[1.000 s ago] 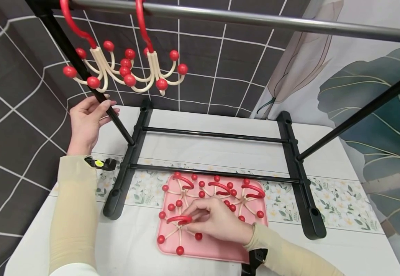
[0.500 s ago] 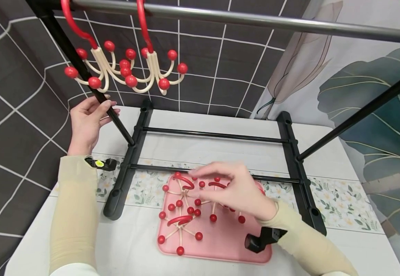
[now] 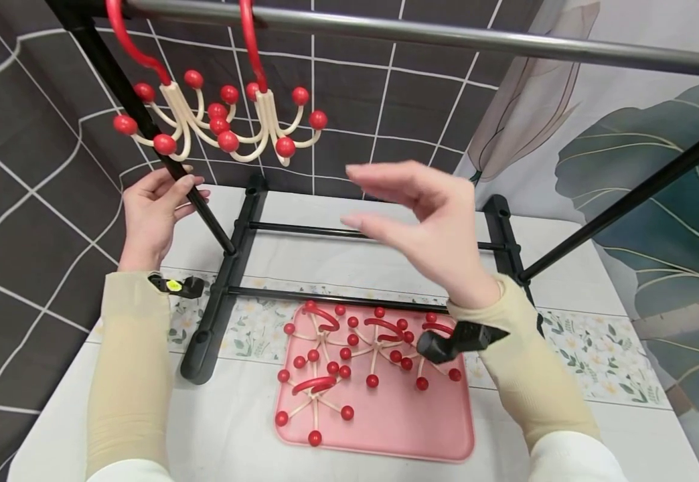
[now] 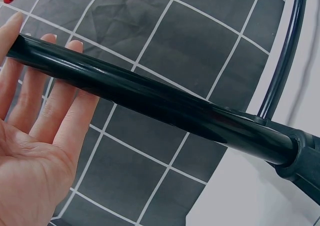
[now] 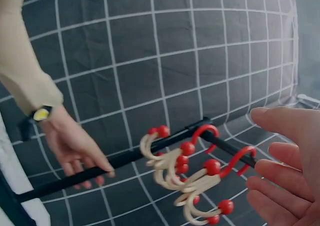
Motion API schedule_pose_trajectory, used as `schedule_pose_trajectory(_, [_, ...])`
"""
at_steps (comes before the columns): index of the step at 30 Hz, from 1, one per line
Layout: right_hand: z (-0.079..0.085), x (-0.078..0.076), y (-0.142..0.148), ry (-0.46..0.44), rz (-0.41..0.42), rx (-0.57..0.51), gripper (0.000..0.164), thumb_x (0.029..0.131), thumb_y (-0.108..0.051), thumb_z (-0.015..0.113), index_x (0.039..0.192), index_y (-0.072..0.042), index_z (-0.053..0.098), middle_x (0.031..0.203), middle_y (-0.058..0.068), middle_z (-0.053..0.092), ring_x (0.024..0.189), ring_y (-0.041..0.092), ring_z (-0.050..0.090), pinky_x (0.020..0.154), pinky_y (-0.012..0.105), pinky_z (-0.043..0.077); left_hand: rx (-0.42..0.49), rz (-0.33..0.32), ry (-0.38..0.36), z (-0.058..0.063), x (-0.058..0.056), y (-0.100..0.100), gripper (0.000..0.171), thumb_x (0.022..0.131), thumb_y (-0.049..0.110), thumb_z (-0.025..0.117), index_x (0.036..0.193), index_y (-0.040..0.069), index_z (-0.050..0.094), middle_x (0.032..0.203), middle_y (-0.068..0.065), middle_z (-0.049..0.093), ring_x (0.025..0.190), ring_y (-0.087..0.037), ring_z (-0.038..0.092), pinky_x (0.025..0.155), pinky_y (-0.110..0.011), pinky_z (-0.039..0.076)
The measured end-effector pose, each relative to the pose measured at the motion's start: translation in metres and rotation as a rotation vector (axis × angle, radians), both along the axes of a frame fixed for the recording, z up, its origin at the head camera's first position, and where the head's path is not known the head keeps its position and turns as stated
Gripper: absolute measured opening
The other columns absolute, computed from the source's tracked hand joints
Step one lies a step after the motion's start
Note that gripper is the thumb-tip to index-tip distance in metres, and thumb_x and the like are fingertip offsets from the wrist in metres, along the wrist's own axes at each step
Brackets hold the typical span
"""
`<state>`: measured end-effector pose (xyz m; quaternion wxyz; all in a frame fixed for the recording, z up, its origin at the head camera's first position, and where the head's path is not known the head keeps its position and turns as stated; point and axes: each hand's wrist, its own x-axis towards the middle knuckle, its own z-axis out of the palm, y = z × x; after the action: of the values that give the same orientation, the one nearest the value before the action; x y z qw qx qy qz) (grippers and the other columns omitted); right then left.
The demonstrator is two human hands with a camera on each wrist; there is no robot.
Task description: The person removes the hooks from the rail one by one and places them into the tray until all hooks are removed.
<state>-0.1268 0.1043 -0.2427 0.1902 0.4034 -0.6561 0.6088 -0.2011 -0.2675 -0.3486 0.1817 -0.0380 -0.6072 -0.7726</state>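
My left hand [image 3: 150,214] pinches the black upright post [image 3: 207,221] of a rack, thumb in front and fingers behind; the left wrist view shows the fingers along the tube [image 4: 150,93]. My right hand [image 3: 440,227] is raised in mid-air over the rack base, thumb and fingers spread apart, holding nothing. From the rack's grey top rail [image 3: 398,30] hang two cream multi-arm hangers with red hooks and red ball tips, one hanger [image 3: 176,110] at far left and another hanger [image 3: 269,117] beside it. In the right wrist view the pair [image 5: 187,171] appears left of my right fingers.
A pink tray [image 3: 410,428] lies in front of the rack, with several more hangers [image 3: 315,396] on its left and back parts. The black base has two feet [image 3: 217,321] joined by crossbars [image 3: 337,296]. A second post [image 3: 602,221] rises at right; a dark gridded cloth [image 3: 349,120] stands behind.
My right hand has left the front-left hanger on the tray and risen up and to the right, empty, its fingers opening wider. The hanging hangers have swayed slightly. The left hand stays on the post.
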Motion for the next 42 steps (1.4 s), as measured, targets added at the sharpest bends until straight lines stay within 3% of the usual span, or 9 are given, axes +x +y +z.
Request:
schedule_pose_trajectory(8, [0.029,-0.033,-0.029,0.028,-0.03,-0.088,0.037,0.079,0.007,0.085,0.113,0.007,0.072,0.113,0.013,0.074,0.105,0.03,0.07,0.095,0.044,0.055,0.03,-0.013,0.028,-0.001,0.001,-0.003,0.025,0.09,0.002,0.077,0.114,-0.007,0.071,0.095,-0.015,0.074,0.079,-0.022,0.076,0.076,-0.029,0.061])
schedule_pose_trajectory(18, [0.06,-0.045,-0.078,-0.183,-0.13,-0.06,0.04,0.078,0.001,0.088,0.114,0.007,0.072,0.112,0.009,0.074,0.104,0.01,0.069,0.098,0.025,0.051,0.041,-0.02,0.036,-0.002,0.0,-0.007,0.029,0.09,0.001,0.077,0.116,-0.009,0.069,0.096,-0.016,0.074,0.079,-0.023,0.075,0.076,-0.03,0.061])
schedule_pose_trajectory(28, [0.063,-0.066,-0.111,-0.146,-0.186,-0.074,0.03,0.081,-0.003,0.087,0.107,0.005,0.074,0.103,0.011,0.076,0.092,0.006,0.071,0.089,0.019,0.054,0.055,-0.028,0.032,-0.002,0.001,-0.006,0.027,0.09,0.001,0.077,0.114,-0.009,0.07,0.095,-0.016,0.074,0.078,-0.023,0.075,0.076,-0.03,0.061])
schedule_pose_trajectory(34, [0.064,-0.069,-0.114,-0.127,-0.238,-0.096,0.018,0.085,-0.003,0.083,0.1,0.004,0.076,0.093,0.009,0.077,0.079,0.006,0.072,0.082,0.02,0.056,0.04,-0.027,0.032,-0.001,0.001,-0.005,0.028,0.09,0.001,0.077,0.115,-0.009,0.069,0.095,-0.015,0.074,0.079,-0.022,0.075,0.076,-0.029,0.061])
schedule_pose_trajectory(42, [0.061,-0.071,-0.11,-0.033,-0.295,-0.074,0.015,0.086,-0.006,0.084,0.096,0.002,0.077,0.091,0.006,0.077,0.082,0.004,0.071,0.081,0.019,0.056,0.034,-0.027,0.037,-0.001,0.001,-0.005,0.025,0.091,0.001,0.076,0.114,-0.007,0.071,0.095,-0.015,0.074,0.08,-0.022,0.075,0.077,-0.029,0.061])
